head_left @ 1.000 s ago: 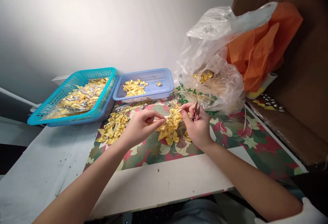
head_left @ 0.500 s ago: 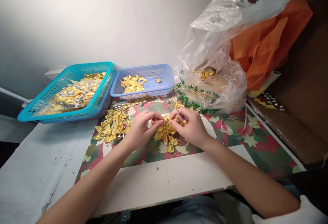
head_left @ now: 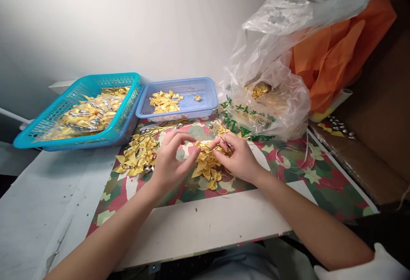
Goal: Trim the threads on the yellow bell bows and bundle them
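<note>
My left hand is raised just left of the middle pile, its thumb and forefinger apart with nothing visible between them. Closed in a pinch, my right hand holds a thin, dark, wire-like piece at the pile's right side; its exact kind is unclear. Beneath the fingertips lie yellow ribbon flowers, partly hidden by the right hand. One flower sits at the near edge beside a thin wire loop. Left of my left hand is another heap of yellow flowers with silver beads and gold stems.
A teal basket holds bagged yellow pieces and silver beads. Behind the hands stands a blue basket with yellow pieces. A clear plastic bag and orange cloth stand at right. Coiled clear line lies on the camouflage-patterned cover.
My left thumb and forefinger have parted, and that hand has drawn slightly left from the pile. My right hand stays pinched in nearly the same place. The view has shifted slightly.
</note>
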A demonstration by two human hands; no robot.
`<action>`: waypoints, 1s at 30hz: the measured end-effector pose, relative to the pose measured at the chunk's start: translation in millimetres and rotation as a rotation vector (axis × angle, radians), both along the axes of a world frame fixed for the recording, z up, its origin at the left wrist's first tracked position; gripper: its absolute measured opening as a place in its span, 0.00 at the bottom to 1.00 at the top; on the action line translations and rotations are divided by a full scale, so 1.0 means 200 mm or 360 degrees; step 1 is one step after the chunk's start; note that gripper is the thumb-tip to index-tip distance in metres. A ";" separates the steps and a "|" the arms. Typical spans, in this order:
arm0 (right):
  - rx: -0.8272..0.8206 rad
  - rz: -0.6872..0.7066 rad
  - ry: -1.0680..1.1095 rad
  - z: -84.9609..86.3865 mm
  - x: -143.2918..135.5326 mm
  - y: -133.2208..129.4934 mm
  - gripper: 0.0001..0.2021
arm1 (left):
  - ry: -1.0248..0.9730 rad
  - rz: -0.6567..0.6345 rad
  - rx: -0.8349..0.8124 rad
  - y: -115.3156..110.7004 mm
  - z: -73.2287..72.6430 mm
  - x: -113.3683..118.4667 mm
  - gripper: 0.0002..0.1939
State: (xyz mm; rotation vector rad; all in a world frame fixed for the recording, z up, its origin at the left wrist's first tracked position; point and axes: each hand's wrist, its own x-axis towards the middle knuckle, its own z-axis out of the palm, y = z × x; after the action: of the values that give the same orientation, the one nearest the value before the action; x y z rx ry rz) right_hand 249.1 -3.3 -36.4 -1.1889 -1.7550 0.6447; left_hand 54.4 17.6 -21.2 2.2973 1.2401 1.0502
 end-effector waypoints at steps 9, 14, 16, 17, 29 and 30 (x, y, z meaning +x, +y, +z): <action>-0.0027 -0.0036 0.0104 0.00 0.00 0.00 0.13 | 0.0203 -0.0201 -0.0168 -0.03 -0.02 0.02 0.07; 0.0219 -0.0172 0.0100 0.02 -0.03 -0.03 0.09 | 0.0003 -0.0147 -0.0524 -0.01 0.02 0.02 0.11; 0.0250 -0.0140 0.0038 0.01 -0.04 -0.04 0.10 | -0.0036 -0.0125 -0.0667 0.00 0.04 0.03 0.13; 0.0251 -0.0125 0.0004 0.00 -0.05 -0.04 0.09 | -0.0065 -0.0118 -0.0752 0.00 0.05 0.04 0.14; 0.0222 -0.0399 -0.0122 -0.03 -0.03 -0.01 0.09 | -0.0588 -0.0192 -0.1381 0.12 0.10 0.03 0.12; 0.0231 -0.0405 -0.0115 -0.03 -0.03 -0.01 0.09 | -0.0605 -0.0197 -0.1396 0.13 0.09 0.03 0.12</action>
State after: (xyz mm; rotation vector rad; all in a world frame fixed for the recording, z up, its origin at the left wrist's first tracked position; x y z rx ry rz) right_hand 244.0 -5.7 -41.5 -1.3192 -1.6429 0.3223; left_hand 59.9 42.9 -2.4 1.4074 1.0791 0.6542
